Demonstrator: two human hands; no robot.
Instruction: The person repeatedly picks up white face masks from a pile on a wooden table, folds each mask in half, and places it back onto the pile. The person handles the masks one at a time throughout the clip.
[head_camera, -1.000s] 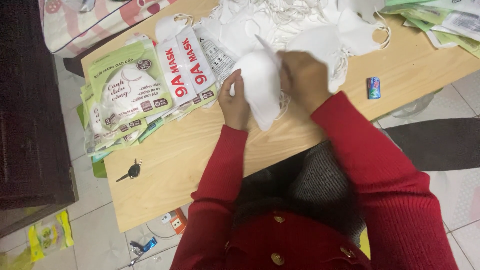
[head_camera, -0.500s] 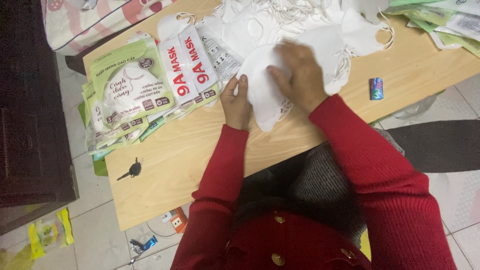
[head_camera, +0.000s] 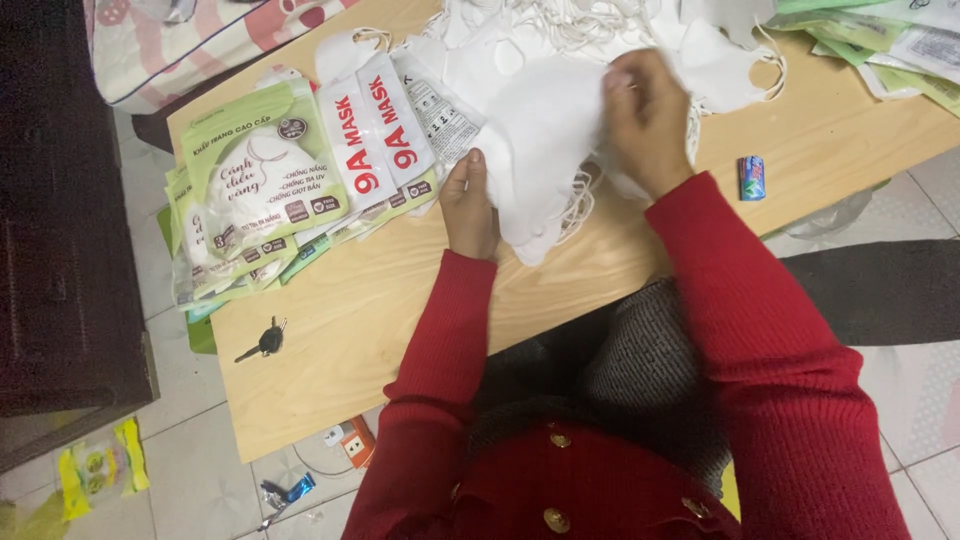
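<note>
Masks (head_camera: 540, 140), white and stacked, lie mid-table (head_camera: 400, 330) right of the packets (head_camera: 270, 180), the left hand (head_camera: 470, 205) pinching their near edge while the right hand (head_camera: 648, 120), moved farther right than before, presses closed-fingered on top, flattening them.

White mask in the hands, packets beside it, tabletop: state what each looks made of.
White mask: soft matte fabric, probably non-woven; it folds limply. Packets: glossy plastic film, judging by glare and crinkles. Tabletop: pale wood or wood-look laminate, with visible grain lines.

A key (head_camera: 262, 342) and what looks like a small blue lighter (head_camera: 751, 177) lie on the table (head_camera: 400, 310).
</note>
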